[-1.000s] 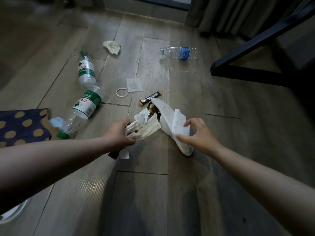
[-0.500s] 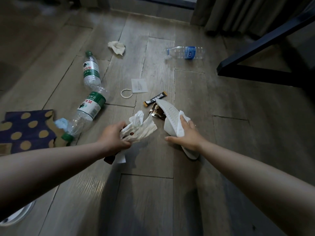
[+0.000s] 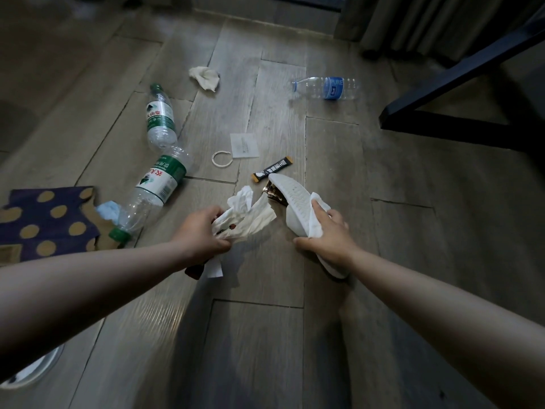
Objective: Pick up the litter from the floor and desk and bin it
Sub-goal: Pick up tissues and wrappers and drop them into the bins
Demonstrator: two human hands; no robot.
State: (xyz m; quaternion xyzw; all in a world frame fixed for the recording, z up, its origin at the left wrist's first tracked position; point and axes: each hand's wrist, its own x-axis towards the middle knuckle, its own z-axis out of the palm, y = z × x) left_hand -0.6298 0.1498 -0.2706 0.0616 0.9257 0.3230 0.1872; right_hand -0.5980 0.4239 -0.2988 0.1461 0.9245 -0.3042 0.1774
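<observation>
My left hand (image 3: 203,231) grips a bunch of crumpled white tissues (image 3: 250,215) with a dark wrapper hanging below it. My right hand (image 3: 327,237) holds a white slipper (image 3: 292,196) together with a white tissue (image 3: 320,222) pressed against its sole. On the floor beyond lie two green-labelled bottles (image 3: 160,119) (image 3: 153,191), a blue-labelled bottle (image 3: 327,88), a crumpled tissue (image 3: 205,77), a white ring (image 3: 221,158), a paper slip (image 3: 244,145), a black sachet (image 3: 272,169) and a gold wrapper (image 3: 272,193).
A navy paper bag with gold dots (image 3: 44,216) lies at the left, a blue scrap (image 3: 107,209) beside it. A black furniture frame (image 3: 460,87) stands at the right before grey curtains (image 3: 427,22). A round white object (image 3: 32,370) shows at bottom left.
My right hand has closed on the slipper and the tissue on it. My left hand keeps its bundle of tissues. The view has shifted slightly.
</observation>
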